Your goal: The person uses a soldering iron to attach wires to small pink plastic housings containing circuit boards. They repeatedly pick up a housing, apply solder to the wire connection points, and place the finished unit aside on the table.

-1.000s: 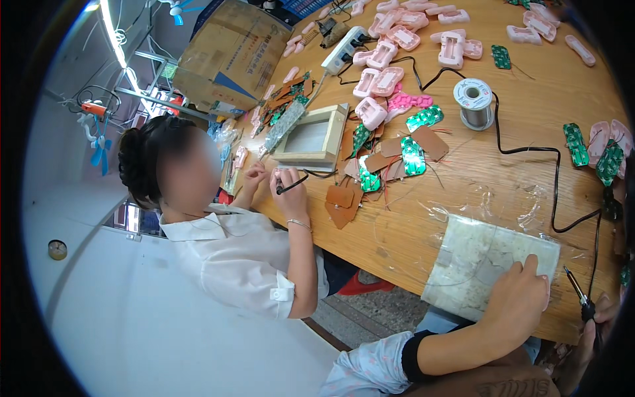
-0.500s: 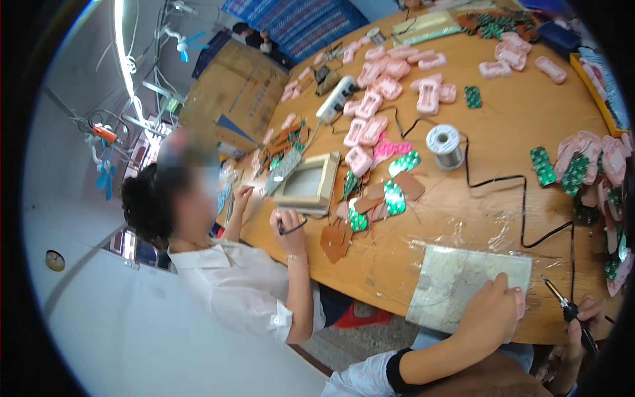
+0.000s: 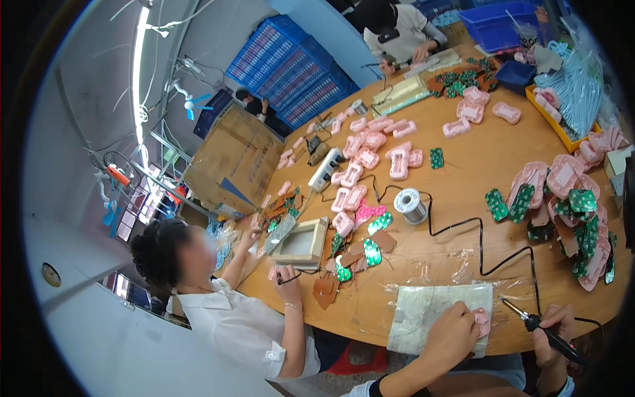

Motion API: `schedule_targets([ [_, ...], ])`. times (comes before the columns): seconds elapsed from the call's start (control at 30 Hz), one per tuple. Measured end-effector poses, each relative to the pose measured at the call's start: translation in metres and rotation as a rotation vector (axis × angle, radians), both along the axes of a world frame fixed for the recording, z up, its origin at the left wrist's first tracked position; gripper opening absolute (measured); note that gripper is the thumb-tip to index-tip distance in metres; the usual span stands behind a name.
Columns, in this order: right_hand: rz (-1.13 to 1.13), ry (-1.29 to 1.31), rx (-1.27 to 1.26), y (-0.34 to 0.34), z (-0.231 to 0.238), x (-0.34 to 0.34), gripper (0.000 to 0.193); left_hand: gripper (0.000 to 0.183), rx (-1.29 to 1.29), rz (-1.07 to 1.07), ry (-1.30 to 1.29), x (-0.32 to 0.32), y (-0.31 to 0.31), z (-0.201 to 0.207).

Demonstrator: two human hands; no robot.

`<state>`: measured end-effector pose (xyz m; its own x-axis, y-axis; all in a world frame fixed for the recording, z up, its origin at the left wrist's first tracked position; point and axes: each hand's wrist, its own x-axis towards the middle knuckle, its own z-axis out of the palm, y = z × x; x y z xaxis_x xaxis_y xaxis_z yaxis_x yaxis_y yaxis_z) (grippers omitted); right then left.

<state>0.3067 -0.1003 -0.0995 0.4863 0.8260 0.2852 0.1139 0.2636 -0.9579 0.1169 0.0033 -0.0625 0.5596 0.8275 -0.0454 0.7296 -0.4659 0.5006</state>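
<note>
My left hand is closed on a pink plastic shell, its fingers over the piece's left side. Both rest above a pale, plastic-covered mat at the table's near edge. To the right, my right hand grips a black-handled soldering iron. The iron's bare metal tip points up and left, apart from the pink shell. A black cord runs across the table toward the iron. Beyond the mat stands a spool of solder wire.
Pink shells and green circuit boards lie across the table, with a mixed heap at right. A white power strip and a wooden frame stand left. One co-worker sits at left, another at the far side.
The view has swung right and up, so the far co-worker and blue bins now show. My left hand still holds the pink shell, and my right hand keeps the soldering iron.
</note>
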Motion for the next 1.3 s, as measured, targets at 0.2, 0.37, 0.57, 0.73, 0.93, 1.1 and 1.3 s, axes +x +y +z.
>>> schedule_targets([
  [0.2,0.047,0.059,0.051,0.003,0.006,-0.006,0.021,0.017,-0.018,-0.021,-0.044,-0.001,0.001,0.002],
  [0.37,0.069,0.027,0.043,-0.003,0.004,-0.004,0.022,0.016,0.013,-0.038,-0.048,-0.003,-0.001,0.001],
  [0.57,0.005,-0.041,0.165,0.005,0.008,-0.003,0.017,0.012,0.028,-0.138,-0.123,-0.008,0.004,-0.001],
  [0.73,0.073,-0.131,0.18,0.0,0.014,0.008,0.022,0.021,-0.073,-0.115,-0.184,-0.019,0.008,0.007],
  [0.93,0.029,-0.112,0.224,-0.004,0.015,0.011,0.025,0.037,-0.015,-0.039,0.041,-0.029,0.022,0.016],
  [1.1,-0.125,0.103,0.327,-0.016,0.027,0.007,0.026,0.034,-0.475,0.126,0.129,-0.015,0.034,0.036],
  [1.3,-0.209,-0.155,0.451,-0.026,0.037,0.029,0.029,0.024,-0.471,0.117,-0.417,0.03,0.074,0.1],
])
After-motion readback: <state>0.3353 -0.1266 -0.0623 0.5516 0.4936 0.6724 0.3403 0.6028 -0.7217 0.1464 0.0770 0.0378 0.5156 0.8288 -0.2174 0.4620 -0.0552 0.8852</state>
